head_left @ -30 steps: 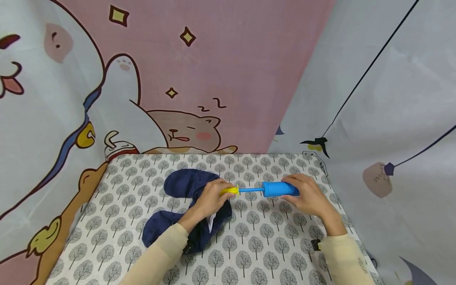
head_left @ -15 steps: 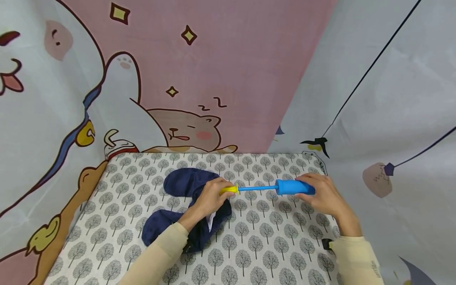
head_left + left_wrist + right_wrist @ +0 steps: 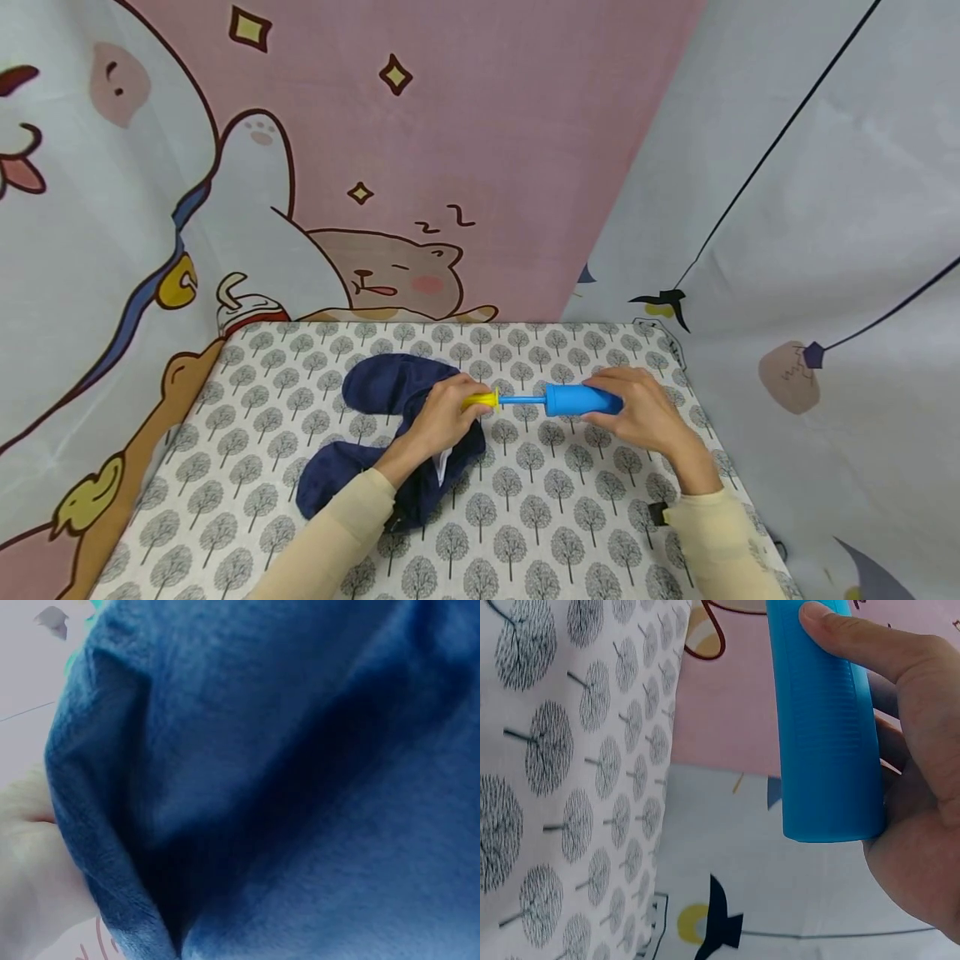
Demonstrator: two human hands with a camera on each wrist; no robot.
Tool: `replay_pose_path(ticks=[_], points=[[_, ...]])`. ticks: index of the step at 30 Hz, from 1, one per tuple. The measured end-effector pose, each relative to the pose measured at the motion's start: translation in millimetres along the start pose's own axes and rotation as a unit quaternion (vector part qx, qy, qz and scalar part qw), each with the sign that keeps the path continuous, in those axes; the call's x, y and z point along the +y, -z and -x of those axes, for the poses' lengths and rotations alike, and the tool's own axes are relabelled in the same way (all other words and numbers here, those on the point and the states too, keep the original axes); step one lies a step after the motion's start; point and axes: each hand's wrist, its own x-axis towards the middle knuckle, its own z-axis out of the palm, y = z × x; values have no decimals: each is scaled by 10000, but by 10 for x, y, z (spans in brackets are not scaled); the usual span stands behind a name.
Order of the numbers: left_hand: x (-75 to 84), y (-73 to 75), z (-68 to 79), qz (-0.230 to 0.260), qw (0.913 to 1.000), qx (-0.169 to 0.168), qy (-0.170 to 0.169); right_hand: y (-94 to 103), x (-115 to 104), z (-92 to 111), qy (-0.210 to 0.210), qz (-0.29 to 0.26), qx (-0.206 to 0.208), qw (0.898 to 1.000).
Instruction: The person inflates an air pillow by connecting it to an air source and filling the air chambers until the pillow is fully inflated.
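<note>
A blue hand pump (image 3: 566,400) lies level between my two hands, its thin blue rod (image 3: 522,400) partly out of the barrel. My left hand (image 3: 442,417) pinches the yellow end piece (image 3: 483,400) of the pump, over a navy U-shaped neck pillow (image 3: 397,379). Where the end piece meets the pillow is hidden behind the fingers. In the left wrist view, folded navy fabric (image 3: 300,772) fills most of the picture. My right hand (image 3: 645,417) grips the barrel's right end; the right wrist view shows its thumb on the ribbed barrel (image 3: 825,750).
A white tag (image 3: 441,465) sticks out of the pillow beside the left wrist. The tabletop is covered with a tree-print cloth (image 3: 510,517). Behind it and to the right hang cartoon-print curtains (image 3: 525,167), close to the table's edges.
The right hand first drew the barrel away to the right, lengthening the exposed rod, then brought it back left, shortening it. The left hand and pillow stay nearly in place.
</note>
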Motion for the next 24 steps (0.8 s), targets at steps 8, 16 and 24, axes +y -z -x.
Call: replay_pose_path(ticks=[8, 16, 24], points=[[-195, -132, 19, 211, 9991, 187, -304, -192, -166, -121, 140, -25, -28, 9999], [-174, -156, 12, 224, 9992, 187, -275, -349, -356, -239, 257, 235, -29, 9994], [-217, -223, -1, 139, 9992, 204, -320, -362, -335, -203, 208, 238, -178, 9993]])
